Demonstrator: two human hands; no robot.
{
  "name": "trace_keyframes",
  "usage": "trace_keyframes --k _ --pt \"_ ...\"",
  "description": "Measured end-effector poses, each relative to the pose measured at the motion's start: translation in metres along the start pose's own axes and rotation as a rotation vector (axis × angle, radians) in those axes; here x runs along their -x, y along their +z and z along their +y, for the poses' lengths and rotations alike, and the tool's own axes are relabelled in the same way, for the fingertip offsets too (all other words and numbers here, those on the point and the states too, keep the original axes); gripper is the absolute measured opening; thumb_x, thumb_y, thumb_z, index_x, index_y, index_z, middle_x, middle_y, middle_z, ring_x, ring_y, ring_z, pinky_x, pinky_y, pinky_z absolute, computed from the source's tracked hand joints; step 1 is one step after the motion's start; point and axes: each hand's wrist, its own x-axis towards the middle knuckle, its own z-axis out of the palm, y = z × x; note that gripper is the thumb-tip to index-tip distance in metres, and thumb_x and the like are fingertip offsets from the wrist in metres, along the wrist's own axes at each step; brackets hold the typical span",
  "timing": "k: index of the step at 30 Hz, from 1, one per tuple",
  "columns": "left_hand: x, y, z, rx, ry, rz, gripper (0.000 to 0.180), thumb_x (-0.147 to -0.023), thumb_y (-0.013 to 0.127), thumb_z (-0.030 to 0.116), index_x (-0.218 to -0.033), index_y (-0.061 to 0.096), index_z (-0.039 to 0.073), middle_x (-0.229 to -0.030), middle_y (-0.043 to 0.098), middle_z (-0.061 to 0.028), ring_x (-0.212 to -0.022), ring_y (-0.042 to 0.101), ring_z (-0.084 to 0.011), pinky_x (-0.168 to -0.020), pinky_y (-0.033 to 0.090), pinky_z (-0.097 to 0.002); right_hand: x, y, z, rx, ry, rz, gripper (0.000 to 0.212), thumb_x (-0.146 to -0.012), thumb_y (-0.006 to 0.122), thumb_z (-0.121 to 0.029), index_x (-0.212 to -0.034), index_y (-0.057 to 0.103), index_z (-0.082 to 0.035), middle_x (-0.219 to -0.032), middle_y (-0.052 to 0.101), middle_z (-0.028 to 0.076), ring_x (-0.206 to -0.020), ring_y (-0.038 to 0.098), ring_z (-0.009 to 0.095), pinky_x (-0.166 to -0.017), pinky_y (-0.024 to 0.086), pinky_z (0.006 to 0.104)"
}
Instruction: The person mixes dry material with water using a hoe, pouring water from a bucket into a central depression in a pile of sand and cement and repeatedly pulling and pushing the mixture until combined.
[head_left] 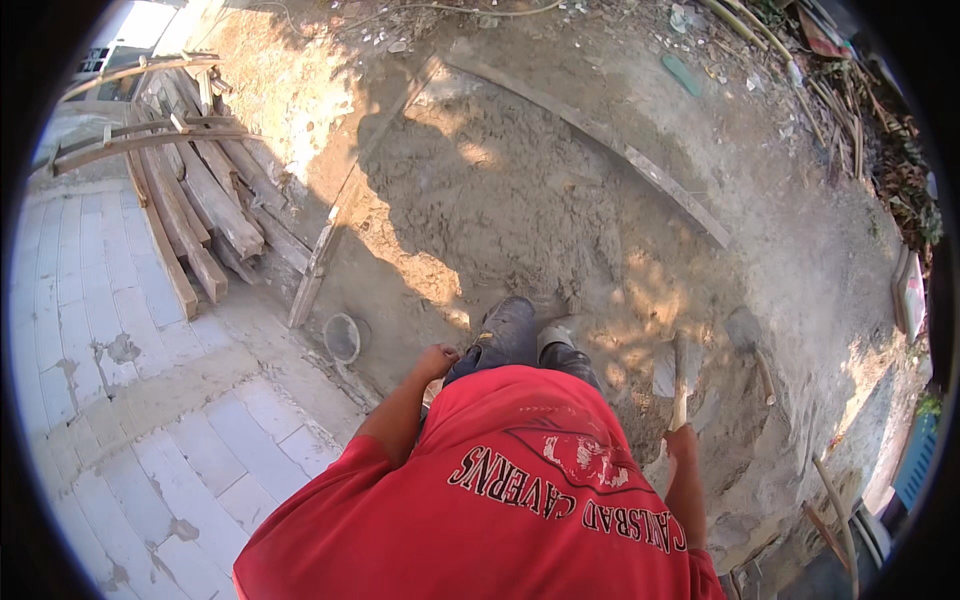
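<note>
- With the fingers of the right hand [682, 442], grasping a wooden-handled tool [681, 385]; reaching down with it toward the muddy ground, right of the legs, beside a pale flat piece too unclear to identify.
- With the fingers of the left hand [437, 361], curled close beside the left knee; cannot tell whether holding anything.
- To the left of that hand, near a long board, a round grey bucket [343, 338], apparently upright with open mouth; grey inside, too dim to tell any contents.
- Ahead, between two long boards meeting at a far corner, the left board [365, 190] and the right board [590, 120], a spread of wet grey mud [500, 190], lumpy and partly in shadow.
- At the mud's near edge, dark boots [512, 312].
- Right of the grasped tool, just apart from it, a second tool [744, 330] with grey head and short handle, flat on the ground.
- At the near right edge, a blue slotted crate [917, 455]; cannot tell what is in it.
- At far left, stacked timber planks [205, 190] beside pale paving [110, 260].
- At far right, a green sandal [681, 74].
</note>
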Motion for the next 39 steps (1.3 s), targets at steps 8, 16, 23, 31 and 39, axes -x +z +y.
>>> trace_keyframes --k 8,16,23,31,39 --pt "-0.074 -0.253 0.029 0.473 -0.031 0.174 0.025 -0.093 0.068 0.027 -0.098 0.069 0.003 -0.072 0.068 -0.0030 -0.058 0.060 -0.0104 -0.056 0.048 -0.0287 0.051 -0.002 -0.093 -0.292 0.255 -0.085 0.049 -0.075 0.075 -0.032 -0.105 0.064 0.005 -0.093 0.071 0.026 -0.095 0.071 0.040 -0.082 0.055 0.0468" --pt "-0.013 -0.288 -0.191 0.871 -0.324 0.399 0.018 -0.094 0.065 0.023 -0.098 0.068 0.005 -0.071 0.063 -0.0030 -0.052 0.055 -0.0116 -0.047 0.044 -0.0271 0.091 0.046 -0.139 -0.146 0.279 -0.117 0.044 -0.085 0.070 -0.040 -0.079 0.067 0.003 -0.067 0.064 0.015 -0.060 0.064 0.028 -0.059 0.049 0.0428" --pt "0.091 -0.099 -0.338 0.955 -0.921 0.116 0.011 -0.090 0.062 0.019 -0.088 0.065 0.009 -0.069 0.064 -0.0052 -0.054 0.058 -0.0180 -0.052 0.048 -0.0355 0.204 0.061 -0.207 -0.420 0.178 -0.292 0.042 -0.088 0.069 -0.038 -0.070 0.063 0.000 -0.061 0.060 0.013 -0.054 0.062 0.026 -0.053 0.045 0.0445" --pt "-0.003 -0.063 -0.211 -0.424 0.437 -0.292 0.024 -0.090 0.061 0.022 -0.103 0.073 0.007 -0.086 0.075 -0.0064 -0.066 0.071 -0.0215 -0.065 0.058 -0.0367 0.291 0.039 -0.234 -0.159 -0.140 -0.037 0.036 -0.087 0.068 -0.030 -0.066 0.059 -0.002 -0.053 0.050 0.009 -0.048 0.052 0.022 -0.051 0.039 0.0427" --pt "-0.087 -0.221 0.006 0.525 0.106 0.050 0.024 -0.090 0.067 0.026 -0.098 0.072 0.004 -0.072 0.069 -0.0045 -0.057 0.063 -0.0152 -0.055 0.051 -0.0337 0.291 0.072 -0.165 -0.537 0.013 -0.204 0.033 -0.087 0.069 -0.025 -0.064 0.060 -0.002 -0.056 0.053 0.006 -0.049 0.050 0.017 -0.048 0.036 0.0380"
